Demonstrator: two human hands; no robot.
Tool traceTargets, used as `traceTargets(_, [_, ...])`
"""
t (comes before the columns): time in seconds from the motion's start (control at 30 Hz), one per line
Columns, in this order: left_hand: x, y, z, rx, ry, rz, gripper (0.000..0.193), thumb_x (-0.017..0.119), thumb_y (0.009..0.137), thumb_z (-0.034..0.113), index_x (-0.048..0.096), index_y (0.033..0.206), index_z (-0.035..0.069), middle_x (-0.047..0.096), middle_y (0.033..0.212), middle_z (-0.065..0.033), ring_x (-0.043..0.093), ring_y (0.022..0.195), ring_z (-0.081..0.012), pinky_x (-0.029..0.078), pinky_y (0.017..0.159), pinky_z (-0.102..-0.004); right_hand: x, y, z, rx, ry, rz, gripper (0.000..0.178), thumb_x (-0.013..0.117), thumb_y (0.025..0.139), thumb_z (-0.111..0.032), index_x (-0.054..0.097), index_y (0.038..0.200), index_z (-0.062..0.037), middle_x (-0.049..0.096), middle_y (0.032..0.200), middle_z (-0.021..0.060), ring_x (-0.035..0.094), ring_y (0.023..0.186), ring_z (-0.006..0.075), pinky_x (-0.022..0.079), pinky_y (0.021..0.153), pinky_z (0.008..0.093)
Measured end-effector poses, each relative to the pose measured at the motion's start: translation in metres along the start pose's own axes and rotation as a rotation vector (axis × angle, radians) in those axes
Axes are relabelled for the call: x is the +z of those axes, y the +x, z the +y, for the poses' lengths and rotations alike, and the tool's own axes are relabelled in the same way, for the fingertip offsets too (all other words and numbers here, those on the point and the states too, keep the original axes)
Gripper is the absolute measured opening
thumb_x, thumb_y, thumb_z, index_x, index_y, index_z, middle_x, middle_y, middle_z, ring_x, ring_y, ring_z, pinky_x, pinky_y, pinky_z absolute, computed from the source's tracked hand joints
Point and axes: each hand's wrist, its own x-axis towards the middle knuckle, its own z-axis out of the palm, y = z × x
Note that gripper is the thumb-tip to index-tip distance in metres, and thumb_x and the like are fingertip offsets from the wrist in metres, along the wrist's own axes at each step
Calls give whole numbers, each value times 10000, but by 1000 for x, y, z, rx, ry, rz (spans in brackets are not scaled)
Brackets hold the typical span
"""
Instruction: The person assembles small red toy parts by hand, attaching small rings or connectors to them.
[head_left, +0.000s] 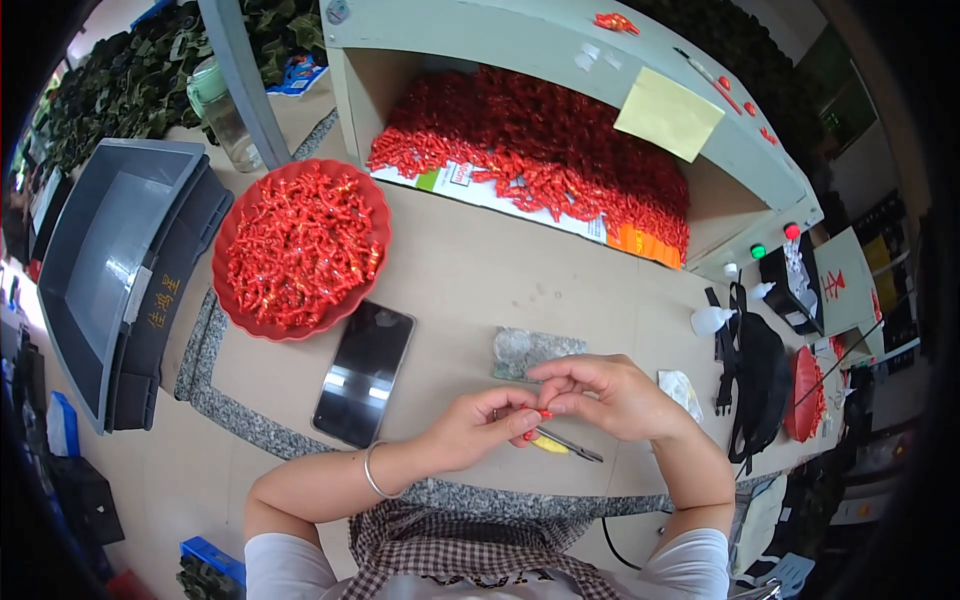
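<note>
Above the surface [450, 270], fingers of the left hand [490, 427] grip a small red piece [545, 413], mostly hidden; the right hand [615, 395] seems pinched on it too.

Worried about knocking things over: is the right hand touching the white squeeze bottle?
Apart. The head view shows bare tabletop between the right hand and the white squeeze bottle, which sits farther right and farther from the person.

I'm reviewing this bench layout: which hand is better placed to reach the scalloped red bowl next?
Probably the left hand: the red bowl stands on its side, beyond the phone, whereas the right hand is farther away.
</note>
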Motion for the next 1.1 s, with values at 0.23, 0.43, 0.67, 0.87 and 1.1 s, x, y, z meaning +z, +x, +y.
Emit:
traceTargets(0.23, [4,-2,-2,9,-68,18,183,531,904,162,551,1013,16,592,880,-26,566,788,-87,495,712,-236,23,-18,27,-108,82,282,316,609,804,-19,557,1115,-24,616,825,55,593,820,148,484,746,258])
traceTargets(0.43, [3,-3,-8,-91,46,4,182,531,904,157,548,1021,18,592,866,-31,563,789,-80,487,708,-228,35,-27,42,-178,-74,247,164,642,796,-61,621,958,-49,596,834,52,582,751,142,474,655,258])
traceTargets(0.67, [6,-3,-6,-44,66,32,206,522,906,141,534,1065,9,599,912,-51,562,799,-84,480,731,-230,19,-40,62,36,204,402,96,627,823,-89,576,886,-38,566,789,16,543,726,94,445,662,224])
traceTargets(0.87, [2,-1,-13,-26,72,-18,294,529,895,93,451,1168,16,586,1007,-79,558,835,-99,481,748,-245,-17,-38,96,273,559,419,121,594,857,-142,532,876,-40,553,797,3,519,734,83,446,701,234])
traceTargets(1.1, [-1,0,-14,-65,94,-25,299,540,887,85,451,1166,22,584,1020,-82,552,840,-95,476,754,-246,-25,-23,108,378,599,313,113,594,842,-153,546,807,-56,546,749,-2,489,687,79,423,657,223])
